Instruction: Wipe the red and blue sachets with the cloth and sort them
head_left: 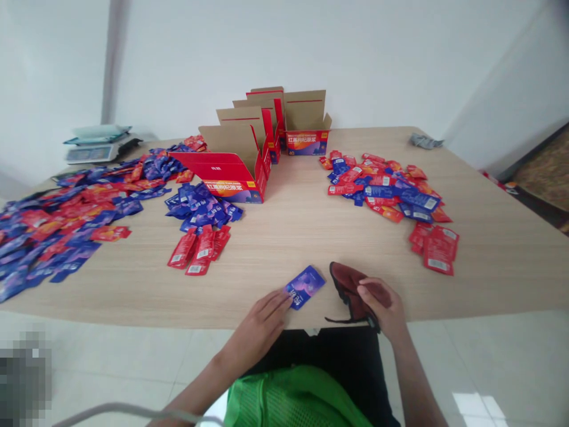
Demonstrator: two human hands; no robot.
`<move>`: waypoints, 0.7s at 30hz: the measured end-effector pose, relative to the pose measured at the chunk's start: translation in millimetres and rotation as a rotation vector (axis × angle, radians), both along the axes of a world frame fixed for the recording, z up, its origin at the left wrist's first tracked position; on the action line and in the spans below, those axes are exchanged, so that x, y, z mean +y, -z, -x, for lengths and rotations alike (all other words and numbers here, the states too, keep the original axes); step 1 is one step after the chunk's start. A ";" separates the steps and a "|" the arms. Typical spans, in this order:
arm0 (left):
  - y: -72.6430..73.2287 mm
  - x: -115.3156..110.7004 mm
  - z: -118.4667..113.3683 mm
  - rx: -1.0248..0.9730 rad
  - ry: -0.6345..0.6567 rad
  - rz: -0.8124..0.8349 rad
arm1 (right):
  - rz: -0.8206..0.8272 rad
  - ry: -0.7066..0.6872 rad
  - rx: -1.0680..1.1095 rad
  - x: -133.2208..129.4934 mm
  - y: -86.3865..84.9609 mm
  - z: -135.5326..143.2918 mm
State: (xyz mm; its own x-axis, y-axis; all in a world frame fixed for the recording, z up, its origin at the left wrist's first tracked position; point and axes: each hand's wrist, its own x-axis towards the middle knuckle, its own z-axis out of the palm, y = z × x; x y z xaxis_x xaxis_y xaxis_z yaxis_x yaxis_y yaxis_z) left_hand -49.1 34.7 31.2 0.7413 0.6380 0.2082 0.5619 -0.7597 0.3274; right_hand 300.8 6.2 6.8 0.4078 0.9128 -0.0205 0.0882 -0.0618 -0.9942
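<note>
Left hand (264, 320) and right hand (382, 305) are both caught at the near edge of the table (284, 237) in the head view, a bit apart. One blue sachet (306, 284) can be spotted between them, with its near-left end right under the left fingertips. Some brown cloth with black edging (347, 276) is found at the right hand, near the sachet but not touching it.

As for grip: the left fingers are stretched out and kept close together, laid on the sachet; whether it's pinched can't be told, since the thumb is hidden. On the right, the cloth is pinched between thumb and curled fingers.

Beyond the left hand, a few red sachets (204, 252) are laid out, backed by a blue pile (200, 204) and open red boxes (235, 178). Way further left, a big mixed heap (75, 216) is spread. Past the right hand, another red-and-blue pile (382, 190) is scattered.
</note>
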 end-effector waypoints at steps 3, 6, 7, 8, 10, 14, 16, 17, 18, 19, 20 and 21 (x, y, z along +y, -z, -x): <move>7.6 -10.1 7.0 -0.053 0.013 -0.085 | 0.009 0.046 -0.029 1.0 -0.5 6.1; 18.7 -13.9 10.3 -0.059 0.024 -0.144 | 0.016 0.125 -0.023 6.2 -6.0 15.1; 21.0 -14.4 10.5 -0.053 0.041 -0.152 | 0.022 0.156 -0.012 9.0 -8.8 17.5; 22.1 -15.1 10.0 -0.045 0.064 -0.157 | 0.029 0.183 0.000 12.0 -12.3 19.6; 20.5 -17.6 7.1 -0.027 0.119 -0.166 | 0.019 0.212 0.006 18.1 -21.4 24.5; 12.6 -27.2 -5.6 -0.014 0.157 -0.194 | -0.133 0.077 -0.199 26.6 -41.8 50.5; 12.5 -31.4 -12.6 -0.040 0.138 -0.200 | -0.251 -0.175 -0.380 29.5 -45.3 72.6; 13.9 -33.0 -15.5 -0.053 0.123 -0.194 | -0.323 -0.333 -0.474 31.2 -44.1 83.8; 16.0 -34.1 -17.7 -0.064 0.104 -0.184 | -0.399 -0.479 -0.564 33.5 -40.9 93.8; 18.6 -34.8 -19.2 -0.073 0.089 -0.175 | -0.470 -0.595 -0.645 36.4 -36.3 101.8; 21.4 -35.3 -20.1 -0.080 0.082 -0.168 | -0.528 -0.672 -0.715 40.4 -31.0 107.1; 24.1 -35.5 -20.5 -0.087 0.080 -0.169 | -0.570 -0.713 -0.773 45.5 -25.5 109.6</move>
State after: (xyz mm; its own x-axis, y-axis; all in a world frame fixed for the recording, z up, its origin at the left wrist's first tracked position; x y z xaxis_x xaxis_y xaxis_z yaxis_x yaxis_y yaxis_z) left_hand -28.6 -0.8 7.1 0.7630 0.5283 0.3725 0.4724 -0.8491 0.2364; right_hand 191.2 51.7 32.3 -0.4677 0.7365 0.4888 0.5101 0.6765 -0.5312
